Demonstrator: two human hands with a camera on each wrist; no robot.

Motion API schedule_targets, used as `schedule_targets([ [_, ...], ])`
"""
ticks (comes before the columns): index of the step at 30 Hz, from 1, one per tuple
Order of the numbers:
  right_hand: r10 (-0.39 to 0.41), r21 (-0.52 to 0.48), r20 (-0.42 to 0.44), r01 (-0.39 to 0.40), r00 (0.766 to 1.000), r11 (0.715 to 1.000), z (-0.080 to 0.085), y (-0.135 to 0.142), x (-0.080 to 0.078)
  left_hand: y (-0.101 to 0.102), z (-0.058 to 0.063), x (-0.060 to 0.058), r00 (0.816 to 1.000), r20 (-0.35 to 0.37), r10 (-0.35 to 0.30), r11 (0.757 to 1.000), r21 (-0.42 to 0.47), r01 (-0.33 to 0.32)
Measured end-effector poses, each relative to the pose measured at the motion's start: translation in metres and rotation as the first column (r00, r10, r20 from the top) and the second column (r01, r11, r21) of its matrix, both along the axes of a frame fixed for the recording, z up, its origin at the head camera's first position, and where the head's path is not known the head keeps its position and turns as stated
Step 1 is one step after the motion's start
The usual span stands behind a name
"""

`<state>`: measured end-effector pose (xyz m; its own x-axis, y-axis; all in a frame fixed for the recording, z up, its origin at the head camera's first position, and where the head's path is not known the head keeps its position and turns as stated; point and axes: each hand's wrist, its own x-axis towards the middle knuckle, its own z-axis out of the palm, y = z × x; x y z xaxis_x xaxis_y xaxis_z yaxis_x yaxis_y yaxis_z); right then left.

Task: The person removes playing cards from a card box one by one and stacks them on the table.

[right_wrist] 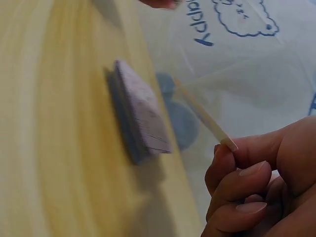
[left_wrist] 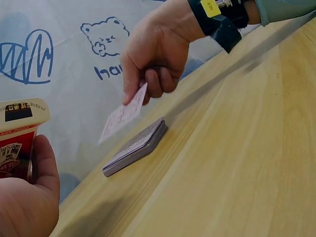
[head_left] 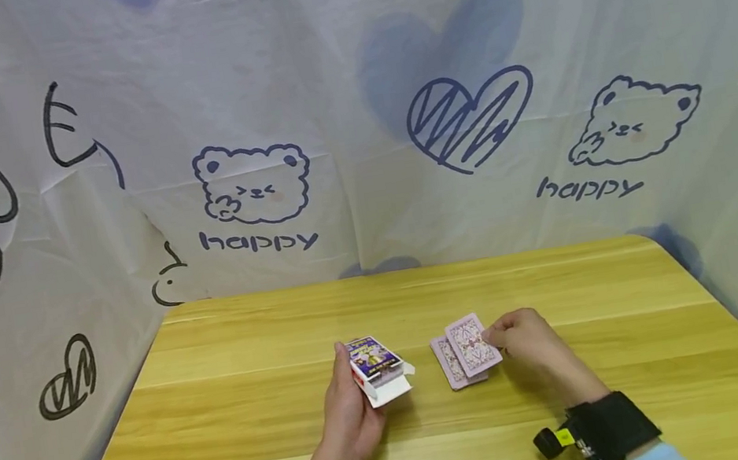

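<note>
My left hand [head_left: 351, 415] holds a playing card box [head_left: 372, 358] with a purple front, its white flap hanging open toward me. In the left wrist view the box [left_wrist: 17, 148] shows a red side, with the thumb along it. My right hand [head_left: 532, 341] pinches a pink patterned playing card [head_left: 474, 345] at its edge between thumb and forefinger, the other fingers curled under. Below that card, a stack of playing cards [head_left: 448, 365] lies face down on the table. The left wrist view shows a gap between the raised card [left_wrist: 121, 117] and the stack [left_wrist: 136, 148].
The yellow wood table [head_left: 238, 408] reaches back to a white cloth wall [head_left: 334, 92] with drawn bears and hearts. Similar cloth hangs at both sides. A black strap with a small camera [head_left: 551, 443] sits on the right wrist.
</note>
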<state>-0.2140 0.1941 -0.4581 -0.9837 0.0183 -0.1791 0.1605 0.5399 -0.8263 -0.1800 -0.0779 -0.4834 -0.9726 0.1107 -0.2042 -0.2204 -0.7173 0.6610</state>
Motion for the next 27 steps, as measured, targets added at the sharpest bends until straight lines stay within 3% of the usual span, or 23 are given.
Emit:
schedule_targets([
  [7,-0.011,-0.065,0.050,0.015,0.999,0.998,-0.013,-0.014,0.001,0.000,0.000,0.001,0.999,0.038,-0.025,1.000,-0.012,0.025],
  [19,-0.006,0.124,-0.024,0.009,1.000,0.992,-0.024,-0.022,0.003,0.002,0.001,0.003,0.998,0.061,-0.024,0.999,-0.030,0.025],
  [27,-0.018,0.186,-0.038,0.025,0.999,0.982,-0.028,-0.026,0.002,0.002,0.001,0.003,0.998,0.052,-0.027,1.000,-0.011,0.028],
])
